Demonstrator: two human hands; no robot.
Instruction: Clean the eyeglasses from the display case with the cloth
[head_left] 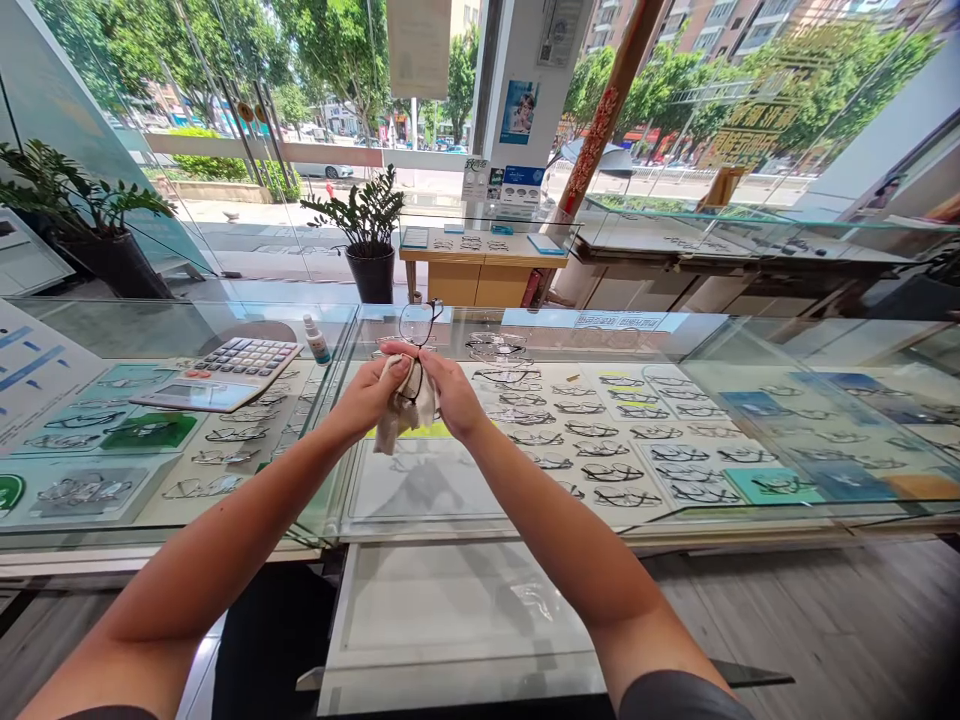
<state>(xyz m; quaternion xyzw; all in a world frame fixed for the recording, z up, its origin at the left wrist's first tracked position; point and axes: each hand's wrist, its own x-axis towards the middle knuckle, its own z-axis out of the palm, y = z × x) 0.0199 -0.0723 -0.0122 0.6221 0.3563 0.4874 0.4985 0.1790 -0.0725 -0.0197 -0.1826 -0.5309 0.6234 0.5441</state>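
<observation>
A pair of eyeglasses (437, 311) with thin dark rims is held up on end over the glass counter, one lens pointing upward. A crumpled beige cleaning cloth (391, 428) hangs from my left hand (371, 392), whose thumb and fingers are closed with the cloth around the lower part of the glasses. My right hand (455, 393) is closed at the middle of the frame from the other side, fingers touching the cloth. The lower lens is partly hidden by the cloth and fingers.
Below the hands, a glass display counter (420, 500) holds rows of eyeglasses (611, 472). On its top stand a calculator (247, 365) and a small spray bottle (316, 340). An open pull-out drawer (450, 620) lies nearer me. Potted plants (371, 270) stand beyond.
</observation>
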